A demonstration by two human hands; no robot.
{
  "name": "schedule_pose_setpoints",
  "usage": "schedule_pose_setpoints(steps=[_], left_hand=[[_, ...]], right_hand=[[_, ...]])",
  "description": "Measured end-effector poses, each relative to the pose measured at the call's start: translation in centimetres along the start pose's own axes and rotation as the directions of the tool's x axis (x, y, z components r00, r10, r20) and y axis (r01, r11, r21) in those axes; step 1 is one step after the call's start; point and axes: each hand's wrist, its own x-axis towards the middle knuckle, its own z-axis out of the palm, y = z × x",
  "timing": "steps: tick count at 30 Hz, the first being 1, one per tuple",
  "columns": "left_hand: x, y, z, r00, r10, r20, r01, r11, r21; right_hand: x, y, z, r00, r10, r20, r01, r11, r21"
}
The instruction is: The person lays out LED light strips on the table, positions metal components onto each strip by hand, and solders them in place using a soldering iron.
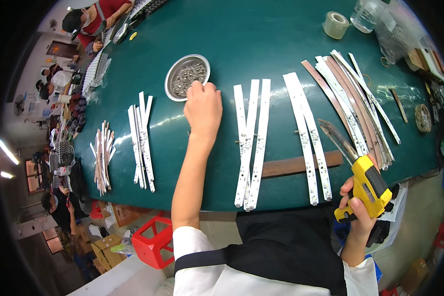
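My left hand (203,111) is closed at the near right rim of a round metal bowl (171,74) full of small metal parts (191,75). Its fingertips are hidden, so what it pinches, if anything, does not show. My right hand (361,211) grips a yellow and black soldering gun (371,185), its long metal tip pointing up and left over the table. Between my hands lie white circuit board strips (254,143) with small components. Two more strips (308,135) lie to their right, close to the gun's tip. Both groups rest across a brown wooden bar (276,168).
More white and brown strips (355,103) are heaped at the right, with smaller bundles (142,143) at the left. A tape roll (336,25) and a plastic bag (394,34) stand at the back right of the green table (261,39). A red stool (155,240) is below. Several people work at the left.
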Motion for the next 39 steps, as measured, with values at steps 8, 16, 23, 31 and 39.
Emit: schedule_pose_setpoints(steps=[8,16,23,31,39], left_hand=[[-1.7,5.9,-2.9,0.982,0.127,0.141,0.020,0.672,-0.740],[-4.3,12.3,-3.4,0.859,0.512,-0.015,-0.300,0.480,-0.825],[-4.4,11.4,-3.8,0.875,0.415,0.248,-0.108,0.667,-0.737],[-4.3,12.2,-1.5,0.895,0.446,0.011,-0.274,0.570,-0.775],[-4.6,12.3,-1.6,0.932,0.358,0.061,-0.174,0.588,-0.790]], right_hand=[[0.0,0.0,-0.7,0.999,0.044,0.030,-0.047,0.993,0.105],[-0.3,0.0,-1.3,0.998,0.055,0.014,-0.056,0.993,0.100],[-0.1,0.2,-1.5,0.999,0.044,0.025,-0.047,0.991,0.122],[-0.1,0.3,-1.2,0.997,0.071,0.010,-0.072,0.994,0.079],[-0.1,0.3,-1.4,0.995,0.095,0.013,-0.096,0.993,0.064]])
